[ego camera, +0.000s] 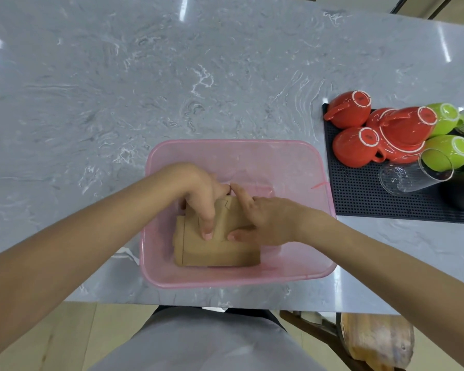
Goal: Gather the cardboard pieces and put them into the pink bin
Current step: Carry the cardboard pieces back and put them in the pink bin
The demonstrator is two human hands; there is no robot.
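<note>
A translucent pink bin (300, 156) sits on the grey marble table near its front edge. Inside it lies a stack of brown cardboard pieces (214, 253), flat on the bin's floor. My left hand (198, 191) reaches in from the left and presses its fingers down on the top of the stack. My right hand (265, 218) comes in from the right, thumb and fingers laid on the stack's right side. Both hands touch the cardboard inside the bin and cover its far part.
A black rubber mat (359, 194) lies right of the bin with upturned red cups (354, 145), green cups (450, 151) and a clear glass (413, 175) lying on its side. The table's front edge runs just below the bin. A wooden stool (378, 341) stands lower right.
</note>
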